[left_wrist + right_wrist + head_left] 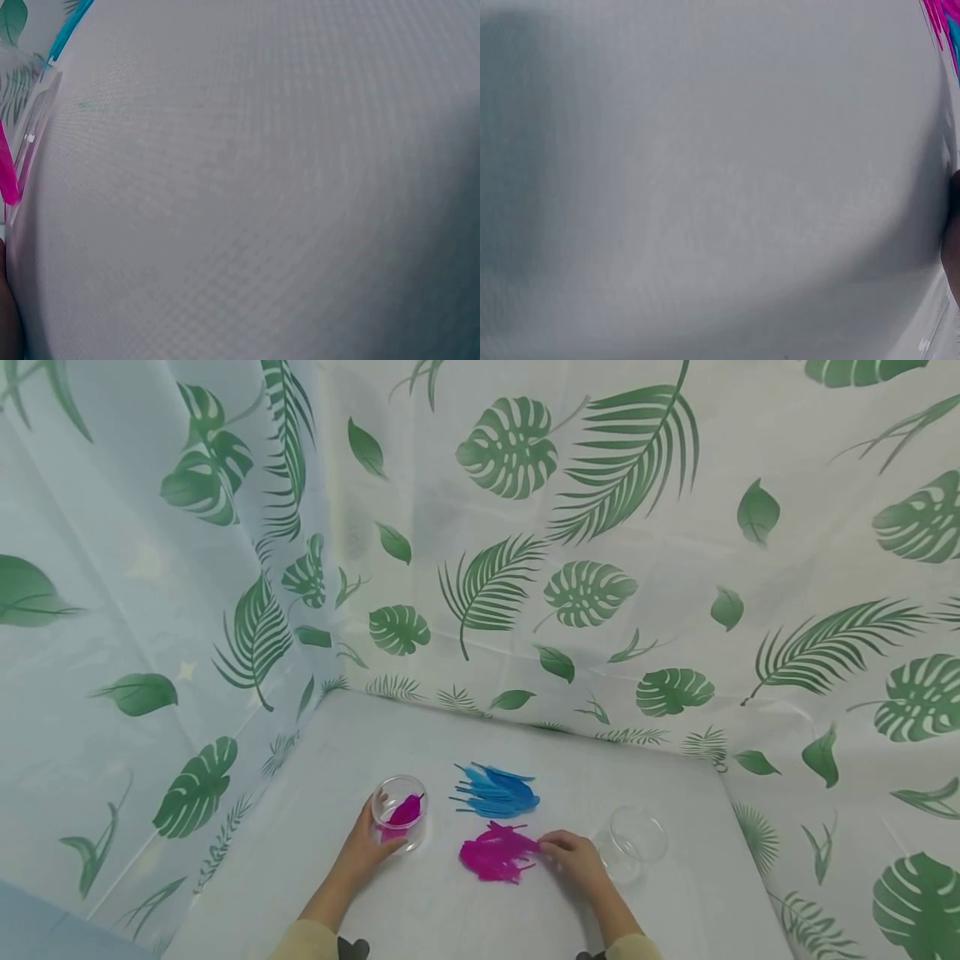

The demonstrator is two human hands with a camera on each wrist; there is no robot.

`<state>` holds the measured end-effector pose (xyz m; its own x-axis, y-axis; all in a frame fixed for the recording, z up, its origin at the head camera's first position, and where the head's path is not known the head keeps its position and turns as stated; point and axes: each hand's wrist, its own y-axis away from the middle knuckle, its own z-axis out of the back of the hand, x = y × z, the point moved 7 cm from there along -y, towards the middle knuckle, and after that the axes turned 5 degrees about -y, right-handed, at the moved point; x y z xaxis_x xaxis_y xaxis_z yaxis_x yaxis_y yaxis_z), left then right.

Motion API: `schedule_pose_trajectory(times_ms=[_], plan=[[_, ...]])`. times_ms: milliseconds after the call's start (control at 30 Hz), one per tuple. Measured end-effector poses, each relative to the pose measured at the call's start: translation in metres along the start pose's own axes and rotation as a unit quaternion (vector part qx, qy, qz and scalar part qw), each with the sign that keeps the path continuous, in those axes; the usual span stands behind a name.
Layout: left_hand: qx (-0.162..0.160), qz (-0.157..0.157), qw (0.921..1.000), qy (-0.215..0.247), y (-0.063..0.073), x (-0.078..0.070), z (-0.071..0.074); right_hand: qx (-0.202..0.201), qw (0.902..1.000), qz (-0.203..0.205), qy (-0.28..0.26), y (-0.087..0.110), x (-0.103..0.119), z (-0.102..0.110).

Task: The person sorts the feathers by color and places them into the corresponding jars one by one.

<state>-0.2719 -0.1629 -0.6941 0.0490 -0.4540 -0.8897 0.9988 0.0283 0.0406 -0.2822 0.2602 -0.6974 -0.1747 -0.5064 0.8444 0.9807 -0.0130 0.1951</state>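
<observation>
My left hand (362,852) grips a round clear plastic cup (418,837), fingers along its far left side and thumb at the near side. Inside the cup lie magenta feathers (406,811); a magenta feather (8,176) also shows at the left edge of the left wrist view. A pile of magenta feathers (493,855) lies between the hands. At its right edge my right hand (577,860) pinches a magenta feather between thumb and forefinger. Just behind this pile is a pile of blue feathers (498,793).
A second clear cup (654,837) stands just right of the right hand. White cloth covers the table (675,910). Leaf-printed sheets (525,668) hang behind the table and along its left and right sides.
</observation>
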Motion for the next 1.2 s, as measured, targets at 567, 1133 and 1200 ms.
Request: schedule_pose_trajectory(times_ms=[567, 1133, 1200], plan=[[0.001, -0.002, 1.0000, -0.005, -0.001, 0.002, -0.001, -0.018, 0.9969, -0.016, -0.075, 0.000, 0.008, 0.010], [-0.004, -0.003, 1.0000, -0.005, -0.002, 0.001, -0.001, 0.004, 0.9998, 0.021, 0.007, 0.000, 0.028, 0.001], [-0.005, -0.003, 1.0000, -0.003, -0.002, 0.001, 0.000, 0.014, 0.9990, 0.031, 0.030, 0.000, 0.032, 0.000]])
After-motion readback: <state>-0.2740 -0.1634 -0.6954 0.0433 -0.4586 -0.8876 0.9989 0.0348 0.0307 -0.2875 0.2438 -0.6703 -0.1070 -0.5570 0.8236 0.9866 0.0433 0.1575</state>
